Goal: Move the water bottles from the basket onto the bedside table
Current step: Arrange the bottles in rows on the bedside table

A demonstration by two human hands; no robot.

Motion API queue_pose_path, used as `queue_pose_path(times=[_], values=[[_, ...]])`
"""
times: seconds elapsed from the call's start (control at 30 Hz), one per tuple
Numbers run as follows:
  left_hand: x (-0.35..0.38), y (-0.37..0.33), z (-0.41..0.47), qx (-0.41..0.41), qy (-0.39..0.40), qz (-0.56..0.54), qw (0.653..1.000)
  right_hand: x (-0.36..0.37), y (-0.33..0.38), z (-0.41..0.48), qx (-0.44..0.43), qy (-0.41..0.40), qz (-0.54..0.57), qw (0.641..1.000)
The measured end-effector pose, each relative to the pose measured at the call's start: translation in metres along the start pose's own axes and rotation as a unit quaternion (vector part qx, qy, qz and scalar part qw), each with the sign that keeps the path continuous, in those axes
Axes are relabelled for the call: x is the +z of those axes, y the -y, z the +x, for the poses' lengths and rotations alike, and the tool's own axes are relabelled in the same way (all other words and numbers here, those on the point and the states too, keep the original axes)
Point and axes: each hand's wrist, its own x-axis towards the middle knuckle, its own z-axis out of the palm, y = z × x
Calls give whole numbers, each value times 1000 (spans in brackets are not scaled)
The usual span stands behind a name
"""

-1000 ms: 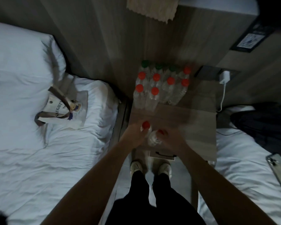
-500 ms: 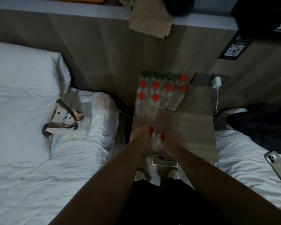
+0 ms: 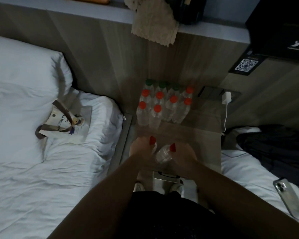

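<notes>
Both hands have barely shifted since half a second ago: they remain over the near part of the bedside table (image 3: pixel 202 144), each wrapped around a clear water bottle. Compared with a second ago, the hands sit a little farther onto the tabletop. The left hand (image 3: pixel 141 149) is closed on a red-capped bottle (image 3: pixel 153 144), of which little but the cap shows. The right hand (image 3: pixel 185 155) is closed on a second red-capped bottle (image 3: pixel 164 153), tilted with its cap pointing away from the person.

At the back of the table, against the wooden wall panel, stands a tight cluster of upright bottles (image 3: pixel 162 104), three green caps in the rear row and red caps in front, touching one another.

Below the table's near edge, between the person's shoes, a pale container with a dark handle (image 3: pixel 166 175) shows; whether it is the basket, and what it holds, cannot be told.

On the left bed lies a tote bag (image 3: pixel 67 125); a phone (image 3: pixel 288 194) lies on the right bed.
</notes>
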Motion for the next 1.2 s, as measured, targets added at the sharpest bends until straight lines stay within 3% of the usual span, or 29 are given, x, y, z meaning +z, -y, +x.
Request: queue_pose_path(times=[0.3,0.57,1.03,1.2], values=[[21,-36,16,8,-35,0,999,-48,-37,26,-61,-26,-92,994],[32,-48,35,25,-24,40,999,-58,-46,38,-59,-16,-108,992],[40,-39,56,70,24,-11,997,-49,-72,47,-53,5,-7,999],[17,-55,78,103,-10,48,993,-65,-57,65,-62,-25,25,997]])
